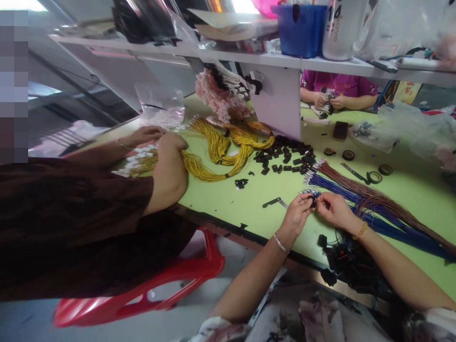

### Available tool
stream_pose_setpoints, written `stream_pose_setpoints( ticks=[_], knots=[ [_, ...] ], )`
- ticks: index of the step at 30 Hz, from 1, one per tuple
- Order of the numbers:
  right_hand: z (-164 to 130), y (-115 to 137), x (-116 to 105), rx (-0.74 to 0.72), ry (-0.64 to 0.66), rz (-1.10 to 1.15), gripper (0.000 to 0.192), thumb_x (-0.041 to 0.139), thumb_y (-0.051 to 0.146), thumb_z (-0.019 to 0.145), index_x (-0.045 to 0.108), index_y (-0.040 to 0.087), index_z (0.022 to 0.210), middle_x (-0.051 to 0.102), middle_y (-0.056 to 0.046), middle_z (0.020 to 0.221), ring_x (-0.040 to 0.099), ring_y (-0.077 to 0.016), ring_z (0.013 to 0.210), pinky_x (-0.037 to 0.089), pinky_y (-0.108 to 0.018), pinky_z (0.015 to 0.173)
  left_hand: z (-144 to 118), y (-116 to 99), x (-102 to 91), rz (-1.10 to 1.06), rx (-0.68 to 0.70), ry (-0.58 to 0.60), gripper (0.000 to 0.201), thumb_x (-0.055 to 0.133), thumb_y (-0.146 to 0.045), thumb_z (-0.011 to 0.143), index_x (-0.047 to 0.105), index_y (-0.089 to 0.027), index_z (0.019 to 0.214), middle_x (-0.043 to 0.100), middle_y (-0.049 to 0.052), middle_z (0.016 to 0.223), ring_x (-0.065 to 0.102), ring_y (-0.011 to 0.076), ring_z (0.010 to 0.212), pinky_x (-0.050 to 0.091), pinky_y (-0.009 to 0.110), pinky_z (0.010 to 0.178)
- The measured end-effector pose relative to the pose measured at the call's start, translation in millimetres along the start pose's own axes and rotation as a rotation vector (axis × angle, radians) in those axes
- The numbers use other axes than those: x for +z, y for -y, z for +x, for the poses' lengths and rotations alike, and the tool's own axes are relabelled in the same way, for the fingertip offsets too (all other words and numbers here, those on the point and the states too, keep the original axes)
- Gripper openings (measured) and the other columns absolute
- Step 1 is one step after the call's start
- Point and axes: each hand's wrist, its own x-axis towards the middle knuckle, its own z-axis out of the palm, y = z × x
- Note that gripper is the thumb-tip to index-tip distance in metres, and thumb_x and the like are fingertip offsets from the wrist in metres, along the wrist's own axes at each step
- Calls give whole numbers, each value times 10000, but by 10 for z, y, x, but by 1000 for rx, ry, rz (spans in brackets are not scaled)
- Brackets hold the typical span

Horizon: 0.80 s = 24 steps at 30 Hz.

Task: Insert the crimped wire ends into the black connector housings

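Observation:
My left hand [298, 213] is closed in a pinch on a small black plastic housing [313, 201] near the table's front edge. Right beside it, my right hand [335, 210] has its fingertips pressed together at the housing; what they grip is too small to make out. Behind my hands lie a bundle of blue wires [356, 194] and a bundle of brown wires [363, 183], both with silvery terminals at their left ends. Under my right forearm is a heap of black housings [347, 263] with wires. More loose black housings [285, 156] are scattered farther back.
Left of me, a co-worker's arm [171, 166] reaches over yellow wire bundles [213, 142]. Rolls of black tape [374, 177] and a utility knife [274, 202] lie on the green table [221, 204]. A shelf [235, 53] spans above; a red stool [142, 297] stands below.

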Motion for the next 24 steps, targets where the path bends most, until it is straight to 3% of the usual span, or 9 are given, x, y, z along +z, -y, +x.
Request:
stream_pose_setpoints(
  ticks=[6, 10, 14, 17, 20, 24],
  knots=[
    [-27, 9, 25, 38, 8, -79, 144, 513, 175, 773, 507, 176, 629, 516, 14, 555, 389, -99, 491, 251, -232, 510, -17, 16, 46, 54, -4, -32, 346, 811, -198, 550, 638, -132, 842, 610, 19, 773, 563, 103, 716, 447, 236, 683],
    [213, -235, -180, 26, 4, -2, 157, 472, 227, 835, 582, 174, 737, 618, -8, 686, 490, -118, 592, 328, -218, 565, -16, 7, 70, 66, -5, -20, 339, 807, -224, 570, 641, -139, 854, 606, 28, 815, 548, 106, 732, 447, 247, 681],
    [622, -728, -417, 343, -168, -263, 163, 542, 287, 805, 635, 174, 876, 658, -43, 804, 532, -147, 674, 338, -234, 596, -7, 10, 53, 88, -23, -28, 336, 809, -248, 580, 650, -136, 854, 581, 24, 797, 527, 101, 723, 441, 249, 675],
    [787, -1018, -454, 453, -49, -392, 132, 570, 279, 777, 643, 172, 804, 668, -59, 847, 539, -154, 699, 319, -237, 584, -7, 8, 21, 98, -24, -21, 343, 812, -258, 580, 651, -137, 857, 582, 26, 814, 525, 100, 721, 438, 250, 673],
    [779, -1123, -448, 428, -5, -380, 162, 516, 281, 820, 624, 176, 762, 671, -37, 813, 542, -139, 691, 315, -226, 580, -14, -5, 0, 102, -25, -1, 336, 810, -261, 585, 652, -141, 856, 586, 28, 827, 529, 101, 726, 436, 245, 668],
    [697, -1053, -539, 364, -21, -450, 161, 491, 255, 828, 609, 164, 767, 664, -73, 845, 531, -149, 695, 289, -241, 574, -23, -19, 10, 108, -33, -3, 338, 815, -260, 576, 657, -143, 851, 588, 31, 835, 535, 106, 735, 438, 246, 667]
  ],
)
